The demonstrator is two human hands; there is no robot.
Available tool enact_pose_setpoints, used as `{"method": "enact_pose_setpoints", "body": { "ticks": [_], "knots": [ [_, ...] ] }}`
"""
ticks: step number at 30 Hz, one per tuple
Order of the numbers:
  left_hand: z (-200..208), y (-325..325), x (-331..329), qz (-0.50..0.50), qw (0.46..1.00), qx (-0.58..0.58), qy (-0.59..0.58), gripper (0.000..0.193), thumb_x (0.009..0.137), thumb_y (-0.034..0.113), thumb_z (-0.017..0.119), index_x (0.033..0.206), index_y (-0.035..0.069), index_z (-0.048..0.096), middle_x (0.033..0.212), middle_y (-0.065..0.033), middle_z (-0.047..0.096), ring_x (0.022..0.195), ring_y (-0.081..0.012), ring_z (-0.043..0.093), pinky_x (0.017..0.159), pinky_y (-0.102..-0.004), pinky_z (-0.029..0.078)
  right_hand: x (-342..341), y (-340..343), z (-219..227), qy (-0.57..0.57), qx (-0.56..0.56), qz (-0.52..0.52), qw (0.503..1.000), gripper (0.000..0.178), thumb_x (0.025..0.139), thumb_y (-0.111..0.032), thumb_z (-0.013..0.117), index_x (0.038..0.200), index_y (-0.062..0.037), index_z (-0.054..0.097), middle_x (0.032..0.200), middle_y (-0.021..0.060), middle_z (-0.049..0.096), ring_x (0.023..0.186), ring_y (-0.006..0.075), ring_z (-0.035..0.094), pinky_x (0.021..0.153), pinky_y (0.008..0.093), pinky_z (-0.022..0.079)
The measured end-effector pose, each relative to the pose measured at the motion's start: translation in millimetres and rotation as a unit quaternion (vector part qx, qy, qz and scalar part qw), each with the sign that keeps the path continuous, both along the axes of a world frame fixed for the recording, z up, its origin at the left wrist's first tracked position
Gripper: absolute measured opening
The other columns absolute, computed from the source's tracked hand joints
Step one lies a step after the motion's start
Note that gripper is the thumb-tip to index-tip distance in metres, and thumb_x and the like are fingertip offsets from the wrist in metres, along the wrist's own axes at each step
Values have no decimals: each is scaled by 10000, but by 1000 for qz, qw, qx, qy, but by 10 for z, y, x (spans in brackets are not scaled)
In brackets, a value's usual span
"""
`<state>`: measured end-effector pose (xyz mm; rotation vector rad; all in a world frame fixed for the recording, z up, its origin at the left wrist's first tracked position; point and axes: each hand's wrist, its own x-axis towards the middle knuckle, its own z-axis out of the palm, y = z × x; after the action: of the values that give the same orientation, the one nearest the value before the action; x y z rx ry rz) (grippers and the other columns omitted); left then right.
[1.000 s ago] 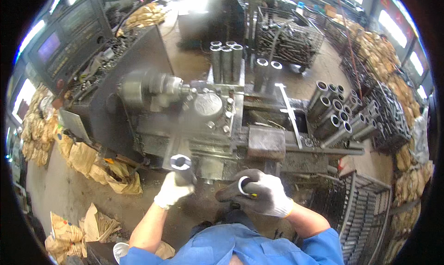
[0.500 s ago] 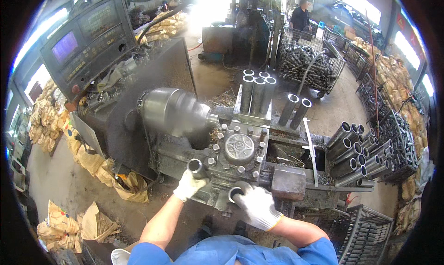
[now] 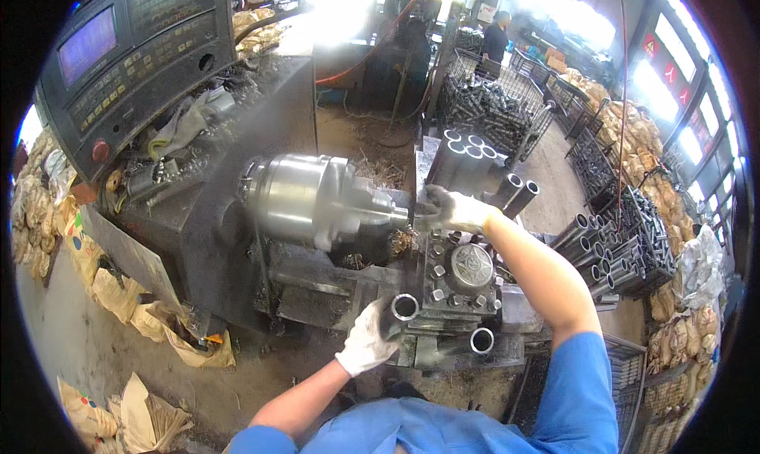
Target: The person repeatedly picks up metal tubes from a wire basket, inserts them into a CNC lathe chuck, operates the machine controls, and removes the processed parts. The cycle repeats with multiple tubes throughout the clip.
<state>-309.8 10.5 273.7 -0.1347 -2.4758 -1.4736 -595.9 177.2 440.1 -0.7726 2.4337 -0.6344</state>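
My left hand [image 3: 366, 343], in a pale work glove, is closed around a short dark metal tube [image 3: 389, 318], its bright open end tilted up. My gloved right hand [image 3: 459, 212] reaches across the lathe's tool post [image 3: 473, 265]. Its darkened fingers curl beside the tip of the bright shaft [image 3: 393, 216] that juts from the chuck [image 3: 294, 194]; what they grip is hidden. Another tube [image 3: 481, 341] stands at the front of the carriage, open end up, with neither hand on it.
Several tubes [image 3: 473, 149] stand behind the tool post, with more stacked tubes [image 3: 595, 252] on the right. A control panel [image 3: 119, 74] rises at left. Wire cages [image 3: 495, 98] of metal parts and a person [image 3: 495, 38] are farther back. Sacks [image 3: 190, 339] line the floor at left.
My right hand has let go of its tube and moved up and away to the shaft's tip. My left hand keeps its tube. The view has shifted, and the chuck looks less blurred.
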Motion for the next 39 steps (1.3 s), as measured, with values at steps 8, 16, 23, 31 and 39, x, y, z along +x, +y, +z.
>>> {"method": "enact_pose_setpoints", "body": {
  "ticks": [8, 16, 23, 31, 39],
  "knots": [
    [-165, -714, 666, 129, 991, -28, -18, 701, 853, 186, 829, 1466, -17, 555, 1381, -257, 649, 1280, -438, 644, 1130, -487, 514, -549, -328, -587, -306, -37, -81, 948, 471, 1003, -307, 782, 1434, -136, 697, 1384, 129, 738, 1190, 281, 735, 1055, 515, 591],
    [209, -999, 660, 199, 955, -197, 97, 614, 817, 100, 829, 1389, 13, 625, 1355, -220, 668, 1305, -417, 622, 1197, -510, 453, -37, 374, 683, 379, -305, -173, 857, 359, 932, -252, 813, 1217, -38, 782, 1109, 168, 810, 926, 200, 800, 805, 320, 640],
    [1099, -564, -1085, 61, 901, -379, 201, 665, 726, 166, 829, 1361, 60, 663, 1383, -250, 614, 1351, -441, 563, 1246, -681, 307, -500, -639, 277, 279, 169, 90, 941, 276, 884, -294, 800, 1025, -57, 820, 966, 197, 806, 873, 325, 793, 764, 420, 626],
    [551, -444, -2056, 89, 844, -491, 194, 388, 910, 233, 679, 1263, 71, 693, 1468, -289, 609, 1411, -484, 538, 1255, -689, 289, -1116, -791, -1125, -100, 40, 315, 943, 335, 922, -280, 854, 1100, -11, 766, 992, 170, 798, 779, 161, 709, 742, 375, 580],
    [493, -332, -2084, 129, 849, -483, 171, 461, 806, 183, 744, 1261, 132, 686, 1458, -291, 593, 1425, -490, 513, 1270, -685, 269, -1677, 1373, -1286, -417, 55, 207, 883, 359, 992, -205, 735, 1291, -9, 761, 1056, 160, 811, 1052, 271, 786, 829, 383, 695]
  ]
}}
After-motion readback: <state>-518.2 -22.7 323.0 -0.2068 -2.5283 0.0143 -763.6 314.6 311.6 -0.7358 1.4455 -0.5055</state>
